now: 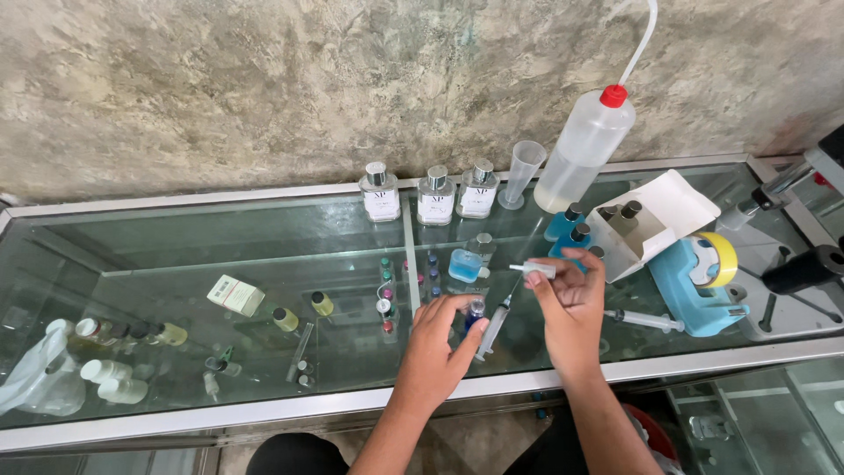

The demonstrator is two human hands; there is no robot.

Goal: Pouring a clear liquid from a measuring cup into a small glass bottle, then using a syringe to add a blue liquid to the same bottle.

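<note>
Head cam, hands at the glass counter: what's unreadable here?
- Small vial: mostly hidden by the left hand.
- Syringe: fill level too small to tell; the right hand covers its top.
- Wash bottle: tube cut off by top edge.
- Black tool: cut off at right edge.

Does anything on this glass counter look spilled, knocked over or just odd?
No spill shows. A spare syringe lies loose on the glass by the blue tape dispenser, and the white box of small bottles sits tilted with its flap open. The three square bottles stand upright.
</note>
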